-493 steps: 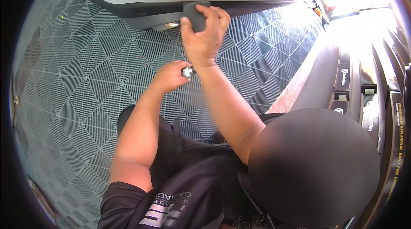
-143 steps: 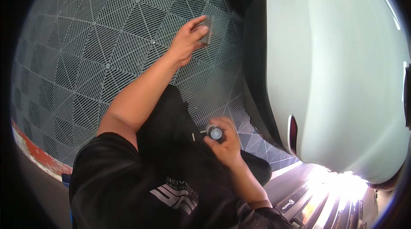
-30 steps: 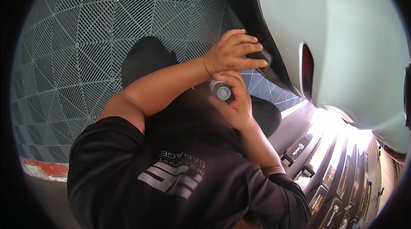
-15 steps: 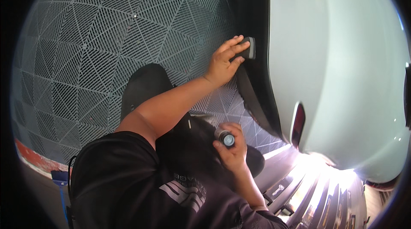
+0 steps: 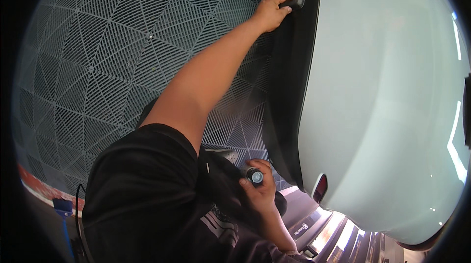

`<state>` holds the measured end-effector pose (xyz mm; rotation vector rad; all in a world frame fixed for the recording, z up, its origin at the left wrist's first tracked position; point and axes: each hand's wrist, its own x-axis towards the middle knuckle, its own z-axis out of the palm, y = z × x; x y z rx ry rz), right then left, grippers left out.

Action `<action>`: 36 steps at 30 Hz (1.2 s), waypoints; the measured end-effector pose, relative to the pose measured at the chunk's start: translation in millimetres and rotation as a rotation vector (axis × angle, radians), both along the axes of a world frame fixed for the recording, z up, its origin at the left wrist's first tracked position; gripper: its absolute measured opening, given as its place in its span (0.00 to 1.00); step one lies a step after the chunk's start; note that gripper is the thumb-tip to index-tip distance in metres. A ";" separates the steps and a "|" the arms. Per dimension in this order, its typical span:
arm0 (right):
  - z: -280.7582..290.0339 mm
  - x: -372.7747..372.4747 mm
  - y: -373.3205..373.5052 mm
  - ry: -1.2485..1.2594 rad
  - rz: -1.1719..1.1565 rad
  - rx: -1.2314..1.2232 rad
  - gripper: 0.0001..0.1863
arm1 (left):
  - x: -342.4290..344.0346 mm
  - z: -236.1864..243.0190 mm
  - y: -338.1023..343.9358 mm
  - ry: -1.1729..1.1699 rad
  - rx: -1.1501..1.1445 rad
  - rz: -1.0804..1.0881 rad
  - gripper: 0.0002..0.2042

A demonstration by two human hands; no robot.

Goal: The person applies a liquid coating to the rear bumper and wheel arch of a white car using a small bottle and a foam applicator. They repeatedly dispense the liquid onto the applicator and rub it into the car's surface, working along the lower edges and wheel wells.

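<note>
Gry ribbed flr (image 5: 113, 79) w/ wht speck (image 5: 150, 36)

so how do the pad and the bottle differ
The pad is blocky and dark grey; the bottle is cylindrical with a pale round end. The left hand holds the pad out at the black car trim; the right hand holds the bottle nearer the shirt. Each fits in one hand.

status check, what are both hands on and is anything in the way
Left hand: holding dark pad at black trim. Right hand: gripping small bottle, nearer the body. No obstruction visible by the pad.
</note>
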<state>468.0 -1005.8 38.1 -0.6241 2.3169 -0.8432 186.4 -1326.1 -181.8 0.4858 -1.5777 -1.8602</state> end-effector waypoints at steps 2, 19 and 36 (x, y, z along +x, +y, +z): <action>-0.7 -3.6 -4.3 -0.013 -0.015 0.011 0.29 | -10.1 -10.1 -3.9 0.101 0.073 -0.031 0.25; 0.0 22.7 -15.8 0.031 -0.004 -0.002 0.30 | 16.4 -17.7 10.7 0.017 0.466 -0.266 0.25; -8.6 27.4 -22.0 0.016 0.045 -0.052 0.30 | 158.7 -25.8 179.2 0.044 0.290 -0.129 0.24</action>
